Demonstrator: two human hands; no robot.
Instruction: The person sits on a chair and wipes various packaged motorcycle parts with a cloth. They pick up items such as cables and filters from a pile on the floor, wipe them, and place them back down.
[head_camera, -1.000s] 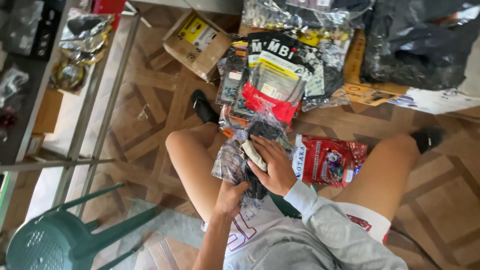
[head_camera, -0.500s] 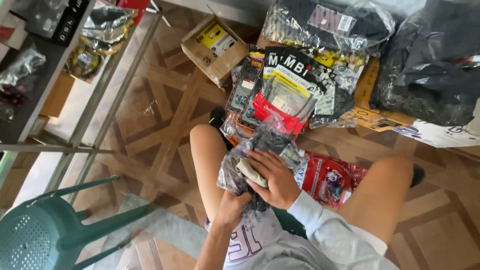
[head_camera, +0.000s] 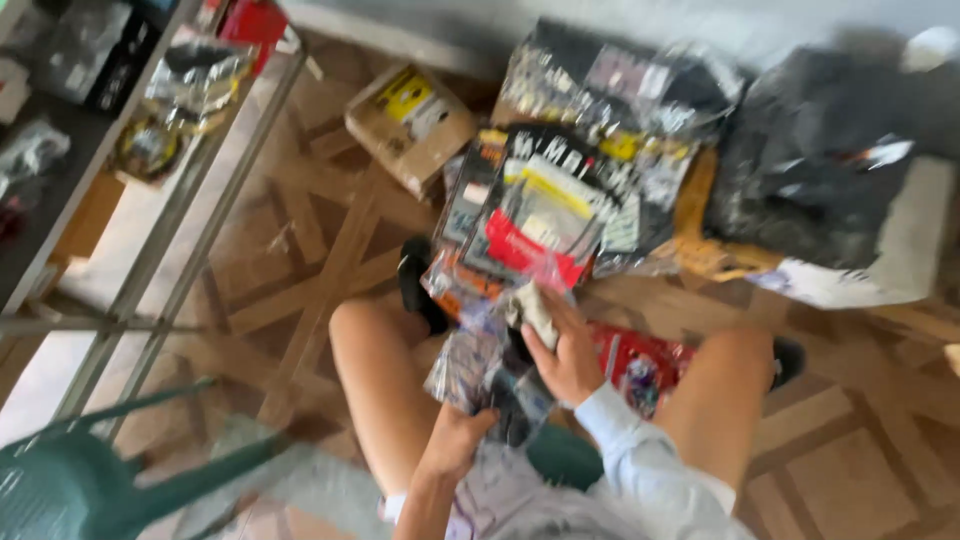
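Down between the knees, both hands grip one crinkly clear plastic packet (head_camera: 478, 365) with dark contents: the left hand (head_camera: 455, 440) is closed on its lower edge, and the right hand (head_camera: 565, 350), in a pale blue sleeve, is folded over its upper part with a small whitish piece (head_camera: 533, 310) under the fingers. The two hands sit close together, one below the other, over the person's lap. Just right of the right hand lies one red packet (head_camera: 640, 365) on the wooden floor (head_camera: 300, 290), between the two bare legs. Ahead of the hands stands a pile of black, yellow and red retail packets (head_camera: 545, 205); the picture is too blurred to count them. Beyond it sit one open cardboard box (head_camera: 410, 125), to the left, and one dark plastic bag (head_camera: 820, 150), to the right. One green plastic chair (head_camera: 90, 480) fills the lower left corner beside a metal-framed shelf (head_camera: 150, 250); bare floor stays open between shelf and left leg.
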